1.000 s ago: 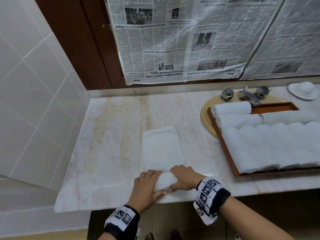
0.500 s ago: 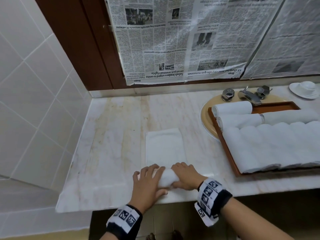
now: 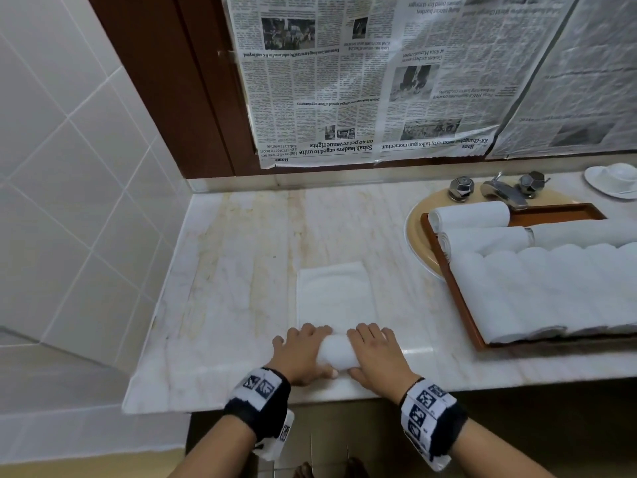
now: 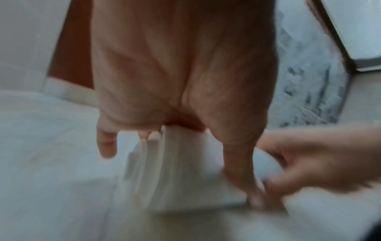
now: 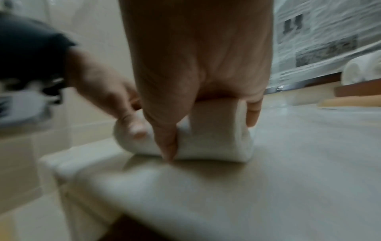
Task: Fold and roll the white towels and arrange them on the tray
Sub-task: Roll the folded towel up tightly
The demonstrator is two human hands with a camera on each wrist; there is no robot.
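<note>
Both hands, left hand (image 3: 299,353) and right hand (image 3: 374,353), curl around the rolled end of the white towel (image 3: 332,298) near the marble counter's (image 3: 241,270) front edge; its flat remainder extends toward the wall

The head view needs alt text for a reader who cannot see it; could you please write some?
Both hands, the left hand and right hand, grip a half-rolled white towel at the near edge of a marble counter. To the right, a wooden tray holds finished towel rolls; newspaper covers the wall behind.
</note>
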